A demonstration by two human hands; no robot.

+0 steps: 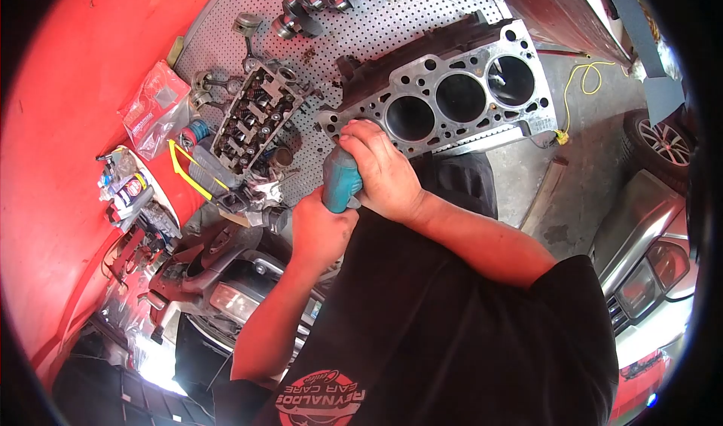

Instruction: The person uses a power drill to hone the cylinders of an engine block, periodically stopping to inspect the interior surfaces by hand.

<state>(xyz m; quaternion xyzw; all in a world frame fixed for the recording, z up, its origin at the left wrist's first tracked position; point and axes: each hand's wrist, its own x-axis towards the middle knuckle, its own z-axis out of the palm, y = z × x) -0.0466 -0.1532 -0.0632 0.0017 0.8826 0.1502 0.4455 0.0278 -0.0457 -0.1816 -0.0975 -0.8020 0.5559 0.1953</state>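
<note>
A teal power tool (343,181) with a dark grey upper end is gripped in both hands over the near left corner of an engine block (444,77). My left hand (320,230) is closed around its lower part. My right hand (382,170) wraps over its upper end, fingers curled around the dark housing. The tool's working tip is hidden by the hands. The block's machined face, with three large cylinder bores in view, is turned up toward me. Left of the tool lies a cylinder head (256,117) with its valve springs showing.
A perforated metal tabletop (218,30) carries the engine parts. A crankshaft (324,4) lies at the back, pistons with rods (247,30) at the left. Beside the table stand a red surface with cans (132,192) and a car front (241,298). A yellow cord (584,79) hangs at right.
</note>
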